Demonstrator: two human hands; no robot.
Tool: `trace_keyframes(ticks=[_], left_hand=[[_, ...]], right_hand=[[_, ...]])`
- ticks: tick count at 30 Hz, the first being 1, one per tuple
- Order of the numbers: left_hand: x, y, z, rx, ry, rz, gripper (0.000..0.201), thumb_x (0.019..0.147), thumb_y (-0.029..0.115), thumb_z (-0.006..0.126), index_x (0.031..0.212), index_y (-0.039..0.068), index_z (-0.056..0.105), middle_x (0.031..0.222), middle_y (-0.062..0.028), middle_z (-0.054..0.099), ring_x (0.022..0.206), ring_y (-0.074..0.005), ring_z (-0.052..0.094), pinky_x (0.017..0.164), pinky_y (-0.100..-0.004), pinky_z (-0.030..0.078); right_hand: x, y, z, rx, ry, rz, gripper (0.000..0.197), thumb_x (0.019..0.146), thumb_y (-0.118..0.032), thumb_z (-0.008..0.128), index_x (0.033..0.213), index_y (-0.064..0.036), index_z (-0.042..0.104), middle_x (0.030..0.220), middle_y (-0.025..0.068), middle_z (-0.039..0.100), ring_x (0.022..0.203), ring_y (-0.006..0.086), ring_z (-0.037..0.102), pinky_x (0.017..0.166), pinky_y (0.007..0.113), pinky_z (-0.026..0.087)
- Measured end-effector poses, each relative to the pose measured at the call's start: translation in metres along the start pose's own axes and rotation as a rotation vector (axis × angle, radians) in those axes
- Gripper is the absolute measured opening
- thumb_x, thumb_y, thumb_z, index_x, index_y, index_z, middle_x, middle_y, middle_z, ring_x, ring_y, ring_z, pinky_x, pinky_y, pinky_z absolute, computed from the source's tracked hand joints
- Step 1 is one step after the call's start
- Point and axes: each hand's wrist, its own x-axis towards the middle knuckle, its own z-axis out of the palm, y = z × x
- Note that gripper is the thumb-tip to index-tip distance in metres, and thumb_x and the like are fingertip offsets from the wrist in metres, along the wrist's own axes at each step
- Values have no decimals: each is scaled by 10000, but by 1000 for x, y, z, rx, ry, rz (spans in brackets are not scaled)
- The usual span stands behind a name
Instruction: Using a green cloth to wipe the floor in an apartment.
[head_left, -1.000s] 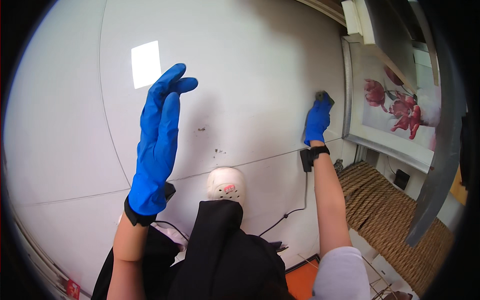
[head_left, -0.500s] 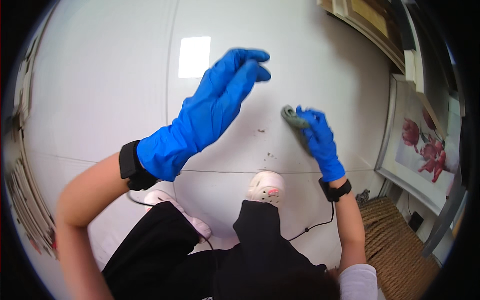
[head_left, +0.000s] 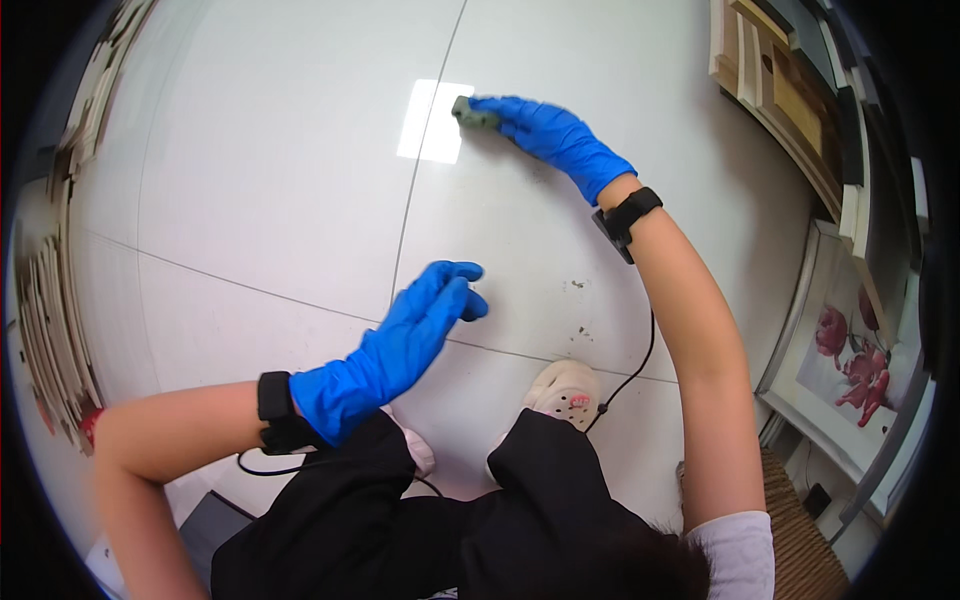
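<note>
My right hand (head_left: 550,140), in a blue glove, grips a rolled grey-green cloth (head_left: 476,114) pressed to the white tiled floor (head_left: 260,190), far ahead beside a bright reflection. The palm side and part of the cloth are hidden under the fingers. My left hand (head_left: 400,335), gloved in blue too, hovers above the floor left of centre and nearer to me. Its fingers are stretched out and slightly bent, with nothing held. Bits of dark debris (head_left: 581,332) lie on the tiles in front of my pale clog (head_left: 565,392).
Stacked frames and boards (head_left: 775,90) lean along the right side, with a framed red-flower picture (head_left: 850,370) below them. A brown ribbed mat (head_left: 795,530) lies at the lower right. Several thin panels (head_left: 50,340) stand at the left edge. Thin black cables hang from both wristbands.
My right hand has swept the cloth forward and to the left across the floor. My left hand has drawn back toward me. The view has also shifted a little.
</note>
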Motion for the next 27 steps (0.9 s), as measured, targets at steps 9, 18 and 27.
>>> trace_keyframes(ticks=[9, 18, 27], left_hand=[[9, 12, 12, -82, -31, 177, 372, 983, 275, 296, 1190, 8, 452, 940, -72, 585, 913, -144, 535, 892, -294, 395], [23, 18, -5, -164, 39, 151, 444, 984, 332, 249, 1204, 2, 448, 983, -86, 601, 957, -173, 554, 941, -316, 390], [25, 38, -19, -63, 24, 322, 457, 978, 358, 245, 1216, 26, 448, 1030, -98, 586, 992, -191, 546, 966, -334, 376]], right_hand=[[-46, 32, 31, -400, -119, -179, 423, 895, -72, 396, 1290, -203, 469, 1351, 28, 426, 1281, 236, 350, 1071, 330, 265], [-204, 18, 45, -517, -375, -87, 542, 749, 66, 470, 1199, -228, 538, 1343, 3, 424, 1298, 249, 320, 1074, 479, 242], [-352, 33, 47, -543, -314, 114, 600, 675, 100, 477, 1176, -217, 568, 1315, 21, 449, 1259, 273, 367, 1025, 402, 344]])
